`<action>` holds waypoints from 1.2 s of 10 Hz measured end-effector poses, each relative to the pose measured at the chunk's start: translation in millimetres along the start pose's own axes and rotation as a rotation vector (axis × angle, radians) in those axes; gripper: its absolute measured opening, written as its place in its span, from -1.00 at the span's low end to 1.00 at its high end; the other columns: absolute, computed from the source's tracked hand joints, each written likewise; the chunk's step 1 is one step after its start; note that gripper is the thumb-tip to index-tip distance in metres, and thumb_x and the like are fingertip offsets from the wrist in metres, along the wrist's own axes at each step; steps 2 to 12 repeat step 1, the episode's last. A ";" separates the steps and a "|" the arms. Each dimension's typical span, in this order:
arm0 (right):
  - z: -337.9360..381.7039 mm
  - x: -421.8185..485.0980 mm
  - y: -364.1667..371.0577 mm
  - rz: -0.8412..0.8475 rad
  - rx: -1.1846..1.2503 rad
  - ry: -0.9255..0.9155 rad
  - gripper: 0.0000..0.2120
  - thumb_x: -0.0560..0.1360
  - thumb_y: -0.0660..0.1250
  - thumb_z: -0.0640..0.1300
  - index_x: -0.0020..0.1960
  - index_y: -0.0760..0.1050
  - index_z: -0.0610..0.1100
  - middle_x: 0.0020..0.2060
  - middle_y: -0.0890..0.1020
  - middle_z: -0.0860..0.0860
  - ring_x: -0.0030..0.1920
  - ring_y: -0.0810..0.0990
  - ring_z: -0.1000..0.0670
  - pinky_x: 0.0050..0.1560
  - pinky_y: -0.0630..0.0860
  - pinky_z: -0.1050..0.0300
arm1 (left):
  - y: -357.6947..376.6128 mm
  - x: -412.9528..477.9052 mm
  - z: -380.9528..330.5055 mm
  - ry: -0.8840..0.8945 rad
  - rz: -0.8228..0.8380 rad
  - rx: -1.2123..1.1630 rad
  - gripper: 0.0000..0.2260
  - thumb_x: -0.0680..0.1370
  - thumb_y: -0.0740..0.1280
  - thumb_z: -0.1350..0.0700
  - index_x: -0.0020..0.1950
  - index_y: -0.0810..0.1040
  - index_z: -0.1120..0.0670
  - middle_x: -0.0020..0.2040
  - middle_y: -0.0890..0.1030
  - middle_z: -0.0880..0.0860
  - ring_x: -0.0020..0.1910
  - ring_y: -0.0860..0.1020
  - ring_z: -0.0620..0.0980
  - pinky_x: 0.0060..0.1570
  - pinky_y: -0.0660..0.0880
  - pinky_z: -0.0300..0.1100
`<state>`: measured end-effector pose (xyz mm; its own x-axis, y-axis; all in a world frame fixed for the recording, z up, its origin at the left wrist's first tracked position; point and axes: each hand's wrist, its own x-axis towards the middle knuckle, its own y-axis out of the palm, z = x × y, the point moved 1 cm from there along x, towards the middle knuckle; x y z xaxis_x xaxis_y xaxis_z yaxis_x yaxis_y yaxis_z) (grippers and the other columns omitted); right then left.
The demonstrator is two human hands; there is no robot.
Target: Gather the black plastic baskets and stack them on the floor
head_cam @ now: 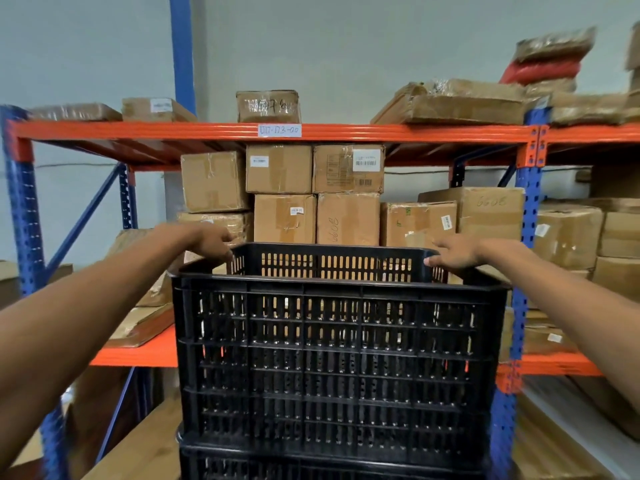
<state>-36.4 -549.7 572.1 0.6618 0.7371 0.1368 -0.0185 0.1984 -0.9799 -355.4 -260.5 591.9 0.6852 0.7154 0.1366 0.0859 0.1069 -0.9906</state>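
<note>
Top black basket (332, 358) sits on a second black basket (329, 465), in front of orange-and-blue rack (138, 131) stacked with cardboard boxes (284, 216). Left hand (211, 242) grips far left rim corner, fingers curled over it. Right hand (457, 252) lies on far right corner; cannot tell whether its fingers clasp the rim

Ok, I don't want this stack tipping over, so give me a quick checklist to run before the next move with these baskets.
1. Left hand gripping the top basket by its rim: ok, fingers curl over the far corner.
2. Right hand gripping too: cannot tell; it lies on the other far corner.
3. Top basket sitting level on the lower basket: ok.
4. Top basket empty: cannot tell, its bottom is hidden.
5. Floor beneath the baskets: cannot tell, out of view.
</note>
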 end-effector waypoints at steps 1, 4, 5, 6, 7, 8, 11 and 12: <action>20.6 -22.4 -12.5 -0.096 0.009 -0.033 -0.34 0.60 0.13 0.18 0.55 0.14 -0.19 0.54 0.21 -0.14 0.53 0.19 -0.13 0.52 0.11 -0.04 | -15.0 -28.4 -10.7 0.051 -0.146 0.001 -0.45 0.59 0.26 -0.04 0.53 0.28 0.13 0.50 0.36 0.16 0.47 0.33 0.14 0.42 0.26 -0.04; 20.6 -22.4 -12.5 -0.096 0.009 -0.033 -0.34 0.60 0.13 0.18 0.55 0.14 -0.19 0.54 0.21 -0.14 0.53 0.19 -0.13 0.52 0.11 -0.04 | -15.0 -28.4 -10.7 0.051 -0.146 0.001 -0.45 0.59 0.26 -0.04 0.53 0.28 0.13 0.50 0.36 0.16 0.47 0.33 0.14 0.42 0.26 -0.04; 20.6 -22.4 -12.5 -0.096 0.009 -0.033 -0.34 0.60 0.13 0.18 0.55 0.14 -0.19 0.54 0.21 -0.14 0.53 0.19 -0.13 0.52 0.11 -0.04 | -15.0 -28.4 -10.7 0.051 -0.146 0.001 -0.45 0.59 0.26 -0.04 0.53 0.28 0.13 0.50 0.36 0.16 0.47 0.33 0.14 0.42 0.26 -0.04; 20.6 -22.4 -12.5 -0.096 0.009 -0.033 -0.34 0.60 0.13 0.18 0.55 0.14 -0.19 0.54 0.21 -0.14 0.53 0.19 -0.13 0.52 0.11 -0.04 | -15.0 -28.4 -10.7 0.051 -0.146 0.001 -0.45 0.59 0.26 -0.04 0.53 0.28 0.13 0.50 0.36 0.16 0.47 0.33 0.14 0.42 0.26 -0.04; 20.6 -22.4 -12.5 -0.096 0.009 -0.033 -0.34 0.60 0.13 0.18 0.55 0.14 -0.19 0.54 0.21 -0.14 0.53 0.19 -0.13 0.52 0.11 -0.04 | -15.0 -28.4 -10.7 0.051 -0.146 0.001 -0.45 0.59 0.26 -0.04 0.53 0.28 0.13 0.50 0.36 0.16 0.47 0.33 0.14 0.42 0.26 -0.04; 20.6 -22.4 -12.5 -0.096 0.009 -0.033 -0.34 0.60 0.13 0.18 0.55 0.14 -0.19 0.54 0.21 -0.14 0.53 0.19 -0.13 0.52 0.11 -0.04 | -15.0 -28.4 -10.7 0.051 -0.146 0.001 -0.45 0.59 0.26 -0.04 0.53 0.28 0.13 0.50 0.36 0.16 0.47 0.33 0.14 0.42 0.26 -0.04; 20.6 -22.4 -12.5 -0.096 0.009 -0.033 -0.34 0.60 0.13 0.18 0.55 0.14 -0.19 0.54 0.21 -0.14 0.53 0.19 -0.13 0.52 0.11 -0.04 | -15.0 -28.4 -10.7 0.051 -0.146 0.001 -0.45 0.59 0.26 -0.04 0.53 0.28 0.13 0.50 0.36 0.16 0.47 0.33 0.14 0.42 0.26 -0.04; 20.6 -22.4 -12.5 -0.096 0.009 -0.033 -0.34 0.60 0.13 0.18 0.55 0.14 -0.19 0.54 0.21 -0.14 0.53 0.19 -0.13 0.52 0.11 -0.04 | -15.0 -28.4 -10.7 0.051 -0.146 0.001 -0.45 0.59 0.26 -0.04 0.53 0.28 0.13 0.50 0.36 0.16 0.47 0.33 0.14 0.42 0.26 -0.04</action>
